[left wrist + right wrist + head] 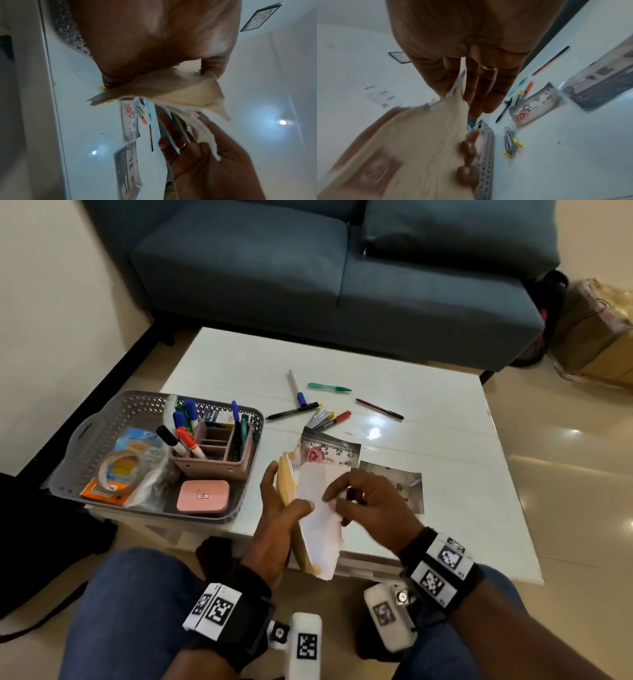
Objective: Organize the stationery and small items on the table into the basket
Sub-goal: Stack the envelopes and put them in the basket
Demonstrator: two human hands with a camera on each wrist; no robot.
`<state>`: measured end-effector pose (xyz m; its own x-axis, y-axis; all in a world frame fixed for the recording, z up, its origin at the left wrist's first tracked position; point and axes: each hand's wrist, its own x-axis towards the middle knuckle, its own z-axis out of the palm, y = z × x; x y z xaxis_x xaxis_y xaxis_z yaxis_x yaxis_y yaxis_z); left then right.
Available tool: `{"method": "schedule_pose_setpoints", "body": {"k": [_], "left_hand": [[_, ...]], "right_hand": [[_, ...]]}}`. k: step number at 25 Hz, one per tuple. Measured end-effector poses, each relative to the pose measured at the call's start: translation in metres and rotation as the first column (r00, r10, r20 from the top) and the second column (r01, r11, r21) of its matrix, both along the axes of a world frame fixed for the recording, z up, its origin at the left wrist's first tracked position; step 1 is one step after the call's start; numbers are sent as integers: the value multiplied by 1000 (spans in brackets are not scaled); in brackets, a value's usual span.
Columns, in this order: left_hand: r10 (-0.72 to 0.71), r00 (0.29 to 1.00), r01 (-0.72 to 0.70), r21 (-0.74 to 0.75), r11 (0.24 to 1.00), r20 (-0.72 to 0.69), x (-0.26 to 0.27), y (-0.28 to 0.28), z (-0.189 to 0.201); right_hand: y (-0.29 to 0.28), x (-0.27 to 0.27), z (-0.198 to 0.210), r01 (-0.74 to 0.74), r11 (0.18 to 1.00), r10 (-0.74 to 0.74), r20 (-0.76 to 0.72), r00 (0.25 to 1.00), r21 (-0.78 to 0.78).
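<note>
Over the table's near edge my left hand (281, 501) grips a stack of envelopes (318, 529), white in front and tan behind, thumb across the front. My right hand (363, 498) pinches the white one's right edge. The left wrist view shows the envelopes (180, 92) fanned out under my palm, with the right hand (205, 162) below them. In the right wrist view the paper (419, 135) sits between the fingers (471, 83). The grey basket (102, 419) stands at the table's left end.
In the basket are a tape roll (120, 474), a pink case (202, 496) and a pink organizer (212, 450) with markers. On the white table (445, 440) lie several pens (329, 387), a floral packet (329, 451), a photo (397, 484) and a yellow-tipped metal tool (510, 143). A blue sofa (342, 268) stands behind.
</note>
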<state>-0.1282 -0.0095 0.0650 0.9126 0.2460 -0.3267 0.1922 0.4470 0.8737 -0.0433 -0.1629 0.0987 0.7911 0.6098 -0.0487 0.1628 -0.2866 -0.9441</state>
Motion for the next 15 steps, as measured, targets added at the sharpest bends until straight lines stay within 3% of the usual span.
{"method": "schedule_pose_setpoints", "body": {"k": [2, 3, 5, 6, 7, 8, 9, 13, 15], "left_hand": [[20, 1000, -20, -45, 999, -4, 3, 2, -4], [29, 1000, -30, -69, 997, -9, 5, 2, -6], [35, 999, -38, -68, 997, -37, 8, 2, -10], [41, 998, -44, -58, 997, -53, 10, 1, -12], [47, 996, -51, -55, 997, -73, 11, 0, -15], [48, 995, -53, -55, 997, -87, 13, -1, -18], [49, 994, -55, -59, 997, -97, 15, -1, -21], [43, 991, -57, -114, 992, -127, 21, -1, -32], [47, 990, -68, -156, 985, -134, 25, -3, -33]], "right_hand": [[-12, 25, -5, 196, 973, -163, -240, 957, 120], [-19, 43, -13, 287, 954, -254, -268, 930, 92], [-37, 84, -41, 320, 919, -334, -23, 942, -232], [-47, 100, -57, 270, 818, -244, 119, 962, -507], [-56, 113, -71, 210, 649, -125, 169, 978, -732], [-64, 121, -83, 159, 489, -39, 161, 986, -858], [-71, 126, -90, 129, 390, 12, 145, 989, -912], [-81, 136, -98, 152, 269, 137, 194, 971, -951], [-83, 137, -99, 170, 223, 119, 200, 973, -960]]}}
